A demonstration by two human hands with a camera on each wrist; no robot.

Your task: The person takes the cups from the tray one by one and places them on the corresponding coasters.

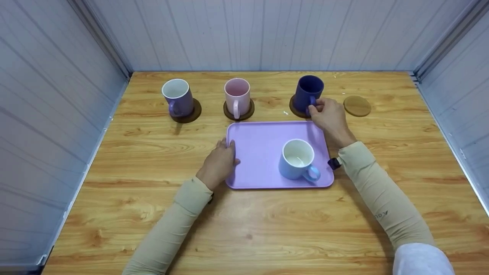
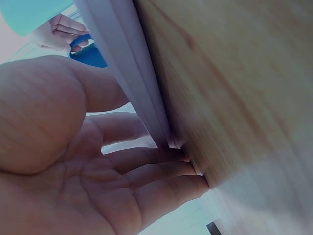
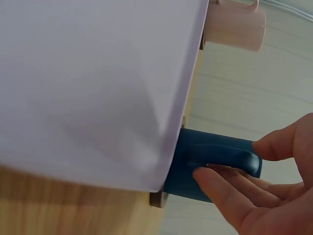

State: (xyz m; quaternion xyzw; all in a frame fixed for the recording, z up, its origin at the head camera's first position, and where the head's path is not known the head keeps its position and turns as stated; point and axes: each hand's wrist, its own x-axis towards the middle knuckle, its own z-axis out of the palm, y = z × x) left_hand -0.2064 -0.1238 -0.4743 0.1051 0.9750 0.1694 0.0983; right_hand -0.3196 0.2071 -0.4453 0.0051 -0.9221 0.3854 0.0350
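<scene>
My right hand point(image 1: 331, 118) holds the handle of a dark blue mug point(image 1: 308, 84), thumb on top of the handle in the right wrist view. The mug stands upright on a dark round coaster point(image 1: 293, 108), behind the right end of a light purple tray point(image 1: 256, 152). At the tray's left side, my left hand point(image 1: 217, 162) grips the rim; its thumb lies over the tray while several fingertips reach down to the table in the left wrist view. Upright on the tray's right half is a light blue mug point(image 1: 290, 165), white inside, its handle toward the front right.
Along the back, a purple mug point(image 1: 182, 104) with a white inside and a pink mug point(image 1: 237, 100) stand on dark coasters. A lighter round coaster point(image 1: 357, 106) lies bare at the right. Pale panels point(image 1: 244, 34) wall in the wooden table point(image 1: 244, 236).
</scene>
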